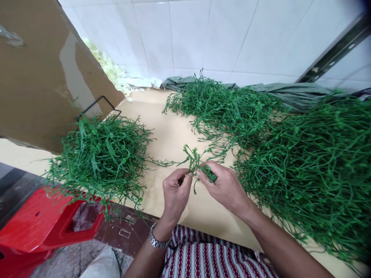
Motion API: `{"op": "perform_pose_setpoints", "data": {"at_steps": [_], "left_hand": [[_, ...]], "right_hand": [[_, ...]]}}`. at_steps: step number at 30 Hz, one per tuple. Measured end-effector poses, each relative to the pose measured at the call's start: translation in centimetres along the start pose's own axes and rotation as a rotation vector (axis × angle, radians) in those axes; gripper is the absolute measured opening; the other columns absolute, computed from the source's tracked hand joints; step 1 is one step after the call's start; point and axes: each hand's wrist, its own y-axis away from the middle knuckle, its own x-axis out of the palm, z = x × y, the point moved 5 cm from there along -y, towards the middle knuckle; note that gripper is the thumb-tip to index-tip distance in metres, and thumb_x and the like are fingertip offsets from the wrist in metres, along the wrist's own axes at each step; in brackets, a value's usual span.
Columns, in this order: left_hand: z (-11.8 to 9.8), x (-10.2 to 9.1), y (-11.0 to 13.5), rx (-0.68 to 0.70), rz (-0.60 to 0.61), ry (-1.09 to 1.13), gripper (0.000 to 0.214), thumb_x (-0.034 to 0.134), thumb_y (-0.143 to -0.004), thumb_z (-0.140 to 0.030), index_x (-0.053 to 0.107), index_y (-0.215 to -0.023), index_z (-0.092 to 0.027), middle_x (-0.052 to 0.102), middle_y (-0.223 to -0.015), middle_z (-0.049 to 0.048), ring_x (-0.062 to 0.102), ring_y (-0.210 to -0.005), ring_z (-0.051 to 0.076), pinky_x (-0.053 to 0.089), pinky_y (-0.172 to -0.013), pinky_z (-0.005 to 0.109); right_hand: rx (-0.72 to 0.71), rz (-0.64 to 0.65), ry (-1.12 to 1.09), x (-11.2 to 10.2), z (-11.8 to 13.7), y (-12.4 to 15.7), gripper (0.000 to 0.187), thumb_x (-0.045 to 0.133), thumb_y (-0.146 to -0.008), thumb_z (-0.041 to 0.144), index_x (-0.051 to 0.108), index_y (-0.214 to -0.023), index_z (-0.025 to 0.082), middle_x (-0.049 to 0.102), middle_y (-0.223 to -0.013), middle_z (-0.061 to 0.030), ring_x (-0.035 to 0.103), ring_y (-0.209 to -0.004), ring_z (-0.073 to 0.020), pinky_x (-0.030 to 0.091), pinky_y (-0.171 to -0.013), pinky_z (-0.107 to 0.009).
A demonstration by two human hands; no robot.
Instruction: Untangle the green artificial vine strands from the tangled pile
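My left hand point(177, 190), with a metal-band watch point(158, 238) on its wrist, pinches a small green plastic stem piece point(193, 157) between thumb and fingertips. Close beside it, my right hand point(223, 184) is closed around a little bunch of green stems point(209, 173), its thumb and finger meeting at the piece in the left hand. Both hands are just above the tabletop. One thin stem point(165, 162) trails from the left pile toward the hands. How the pieces join between the fingertips is too small to tell.
Green stems lie in a left pile point(101, 158), a back pile point(226, 108) and a large right pile point(315, 170) on the pale table point(174, 127). A cardboard box point(37, 77) stands at left, with a black wire frame point(101, 101) near it. A red stool point(43, 224) is below.
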Motion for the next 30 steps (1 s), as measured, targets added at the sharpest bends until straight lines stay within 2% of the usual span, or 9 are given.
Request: {"op": "perform_pose_setpoints", "data": {"at_steps": [4, 9, 14, 17, 21, 26, 30], "left_hand": [[-0.1, 0.5, 0.5, 0.073, 0.045, -0.037, 0.012, 0.057, -0.070, -0.017, 0.067, -0.064, -0.017, 0.054, -0.056, -0.0003, 0.047, -0.055, 0.012, 0.034, -0.054, 0.023], [1.2, 0.5, 0.4, -0.062, -0.047, 0.255, 0.009, 0.059, -0.066, -0.014, 0.062, -0.058, -0.018, 0.044, -0.058, -0.0027, 0.038, -0.052, 0.009, 0.031, -0.051, 0.023], [1.7, 1.0, 0.3, -0.141, -0.046, 0.355, 0.013, 0.058, -0.066, -0.014, 0.054, -0.054, -0.016, 0.037, -0.056, -0.0043, 0.030, -0.049, 0.007, 0.025, -0.047, 0.023], [2.0, 1.3, 0.3, -0.239, 0.023, 0.463, 0.014, 0.060, -0.067, -0.021, 0.054, -0.056, -0.015, 0.034, -0.050, -0.0055, 0.025, -0.046, 0.006, 0.021, -0.046, 0.022], [2.1, 1.7, 0.1, -0.342, 0.096, 0.555, 0.022, 0.066, -0.065, -0.025, 0.051, -0.053, -0.014, 0.036, -0.047, -0.0056, 0.028, -0.046, 0.006, 0.023, -0.046, 0.021], [2.5, 2.2, -0.1, -0.478, 0.049, 0.706, 0.021, 0.066, -0.062, -0.020, 0.049, -0.053, -0.014, 0.043, -0.051, -0.0042, 0.034, -0.046, 0.005, 0.027, -0.046, 0.020], [2.5, 2.4, 0.1, -0.466, 0.001, 0.695, 0.024, 0.066, -0.063, -0.020, 0.046, -0.051, -0.014, 0.039, -0.049, -0.0055, 0.031, -0.045, 0.004, 0.024, -0.043, 0.018]], "right_hand": [[0.115, 0.042, -0.146, 1.2, -0.9, 0.1, 0.014, 0.050, -0.079, 0.025, 0.051, -0.067, 0.017, 0.052, -0.057, 0.0022, 0.044, -0.050, -0.0093, 0.035, -0.050, -0.020], [0.270, 0.017, -0.523, 1.8, -1.8, 0.4, 0.015, 0.050, -0.079, 0.026, 0.049, -0.068, 0.016, 0.041, -0.056, 0.0041, 0.036, -0.051, -0.0075, 0.033, -0.047, -0.018], [0.395, -0.051, -0.698, 2.0, -2.2, 0.4, 0.018, 0.054, -0.076, 0.030, 0.050, -0.066, 0.016, 0.036, -0.050, 0.0060, 0.031, -0.046, -0.0065, 0.029, -0.042, -0.018], [0.352, 0.000, -0.730, 2.1, -2.0, 0.4, 0.019, 0.054, -0.078, 0.032, 0.050, -0.068, 0.015, 0.038, -0.053, 0.0054, 0.033, -0.047, -0.0062, 0.030, -0.043, -0.018], [0.259, 0.031, -0.654, 2.0, -1.7, 0.5, 0.016, 0.052, -0.080, 0.028, 0.051, -0.071, 0.016, 0.041, -0.058, 0.0045, 0.037, -0.051, -0.0069, 0.033, -0.046, -0.018], [0.143, -0.024, -0.571, 1.9, -1.1, 0.7, 0.012, 0.050, -0.082, 0.025, 0.053, -0.074, 0.016, 0.050, -0.062, 0.0031, 0.047, -0.057, -0.0085, 0.040, -0.054, -0.018], [0.077, -0.121, -0.507, 2.0, -1.0, 1.0, 0.008, 0.049, -0.083, 0.021, 0.055, -0.079, 0.017, 0.057, -0.069, 0.0008, 0.054, -0.063, -0.0110, 0.044, -0.060, -0.021]]}}
